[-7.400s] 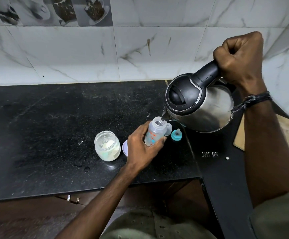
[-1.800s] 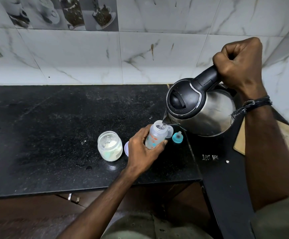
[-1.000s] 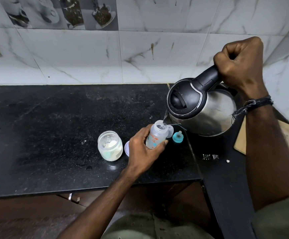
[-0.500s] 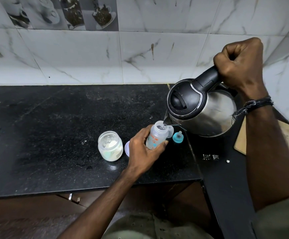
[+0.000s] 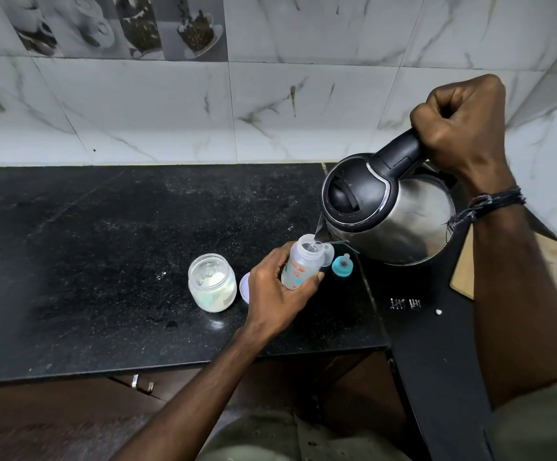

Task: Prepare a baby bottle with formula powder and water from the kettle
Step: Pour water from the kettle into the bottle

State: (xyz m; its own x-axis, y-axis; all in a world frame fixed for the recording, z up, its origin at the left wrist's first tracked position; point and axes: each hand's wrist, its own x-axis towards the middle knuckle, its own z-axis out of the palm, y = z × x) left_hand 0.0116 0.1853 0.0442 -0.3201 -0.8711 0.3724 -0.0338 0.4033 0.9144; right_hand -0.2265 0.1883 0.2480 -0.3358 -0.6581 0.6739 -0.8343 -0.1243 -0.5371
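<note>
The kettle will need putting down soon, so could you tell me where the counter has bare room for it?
The counter is bare left of the powder jar, out to its far left edge, and behind the jar toward the wall tiles. It is crowded around the left hand: the bottle, blue teat and a lid sit close together beneath the kettle.

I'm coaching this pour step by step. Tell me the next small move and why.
Probably tip the kettle back upright to stop the pour. Its spout sits over the bottle's open mouth, which the left hand steadies; the right hand grips the handle. The fill level is unclear.
</note>
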